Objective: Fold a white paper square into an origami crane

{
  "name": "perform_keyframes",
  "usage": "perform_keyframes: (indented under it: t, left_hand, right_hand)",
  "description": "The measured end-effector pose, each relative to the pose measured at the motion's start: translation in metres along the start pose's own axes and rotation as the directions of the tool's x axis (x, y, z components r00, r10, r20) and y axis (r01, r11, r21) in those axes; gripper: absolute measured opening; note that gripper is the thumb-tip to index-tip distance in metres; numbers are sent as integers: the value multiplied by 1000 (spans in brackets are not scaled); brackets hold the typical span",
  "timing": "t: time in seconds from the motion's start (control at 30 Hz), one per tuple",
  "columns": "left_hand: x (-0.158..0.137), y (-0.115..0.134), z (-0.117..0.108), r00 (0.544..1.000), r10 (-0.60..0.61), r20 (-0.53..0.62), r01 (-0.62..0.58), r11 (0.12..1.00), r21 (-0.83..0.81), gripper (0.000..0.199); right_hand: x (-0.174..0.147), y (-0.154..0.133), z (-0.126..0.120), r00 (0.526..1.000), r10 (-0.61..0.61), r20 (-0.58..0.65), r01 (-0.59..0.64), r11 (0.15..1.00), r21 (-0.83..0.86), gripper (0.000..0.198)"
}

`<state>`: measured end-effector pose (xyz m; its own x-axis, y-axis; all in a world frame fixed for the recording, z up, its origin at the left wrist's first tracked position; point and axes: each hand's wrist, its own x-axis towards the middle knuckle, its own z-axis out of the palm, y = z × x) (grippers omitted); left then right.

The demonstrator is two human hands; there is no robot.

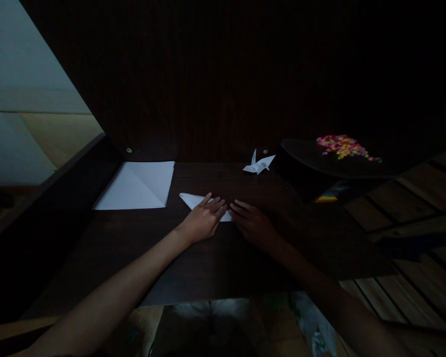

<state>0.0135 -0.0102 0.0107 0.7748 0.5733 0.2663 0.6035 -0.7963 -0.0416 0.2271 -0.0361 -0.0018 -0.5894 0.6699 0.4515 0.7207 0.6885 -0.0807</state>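
Note:
A folded piece of white paper (191, 199) lies flat on the dark desk, its narrow pointed end toward the left. My left hand (205, 218) rests on top of it with fingers spread, covering its middle. My right hand (253, 225) lies palm down at the paper's right end, fingers stretched out, their tips touching or very near its edge. Beyond my hands stands a white origami crane (259, 164). To the left is a stack of white square paper sheets (137, 186), the top one showing a diagonal crease.
A dark panel (208, 89) rises behind the desk (186, 267), and a side board (55, 198) borders it on the left. On a raised corner shelf (305, 153) at right sits a pile of small colourful pieces (344, 146). A plastic bag (315, 322) is below the desk.

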Motion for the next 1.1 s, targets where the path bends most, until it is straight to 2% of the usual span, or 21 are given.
perform_keyframes:
  t: [0.17, 0.6, 0.8, 1.0, 1.1]
  left_hand:
    - [-2, -4, 1, 999, -19, 28, 21, 996, -90, 44]
    - [-3, -11, 0, 997, -70, 45, 81, 939, -333, 38]
    - [-3, -13, 2, 996, -77, 43, 87, 928, -362, 38]
    - [-3, -11, -2, 997, -66, 49, 79, 937, -339, 39]
    - [-3, -11, -4, 995, -64, 71, 84, 937, -340, 38]
  right_hand:
    - [-3, 3, -8, 999, -39, -2, 39, 999, 33, 28]
    - [-14, -5, -19, 997, -62, 49, 64, 997, -38, 29]
    - [-20, -6, -21, 1000, -16, 15, 16, 1000, 7, 28]
    - [-18, -2, -25, 993, 116, -19, -114, 990, 83, 28]
    - [-12, -2, -23, 994, 113, -8, -112, 991, 73, 29]
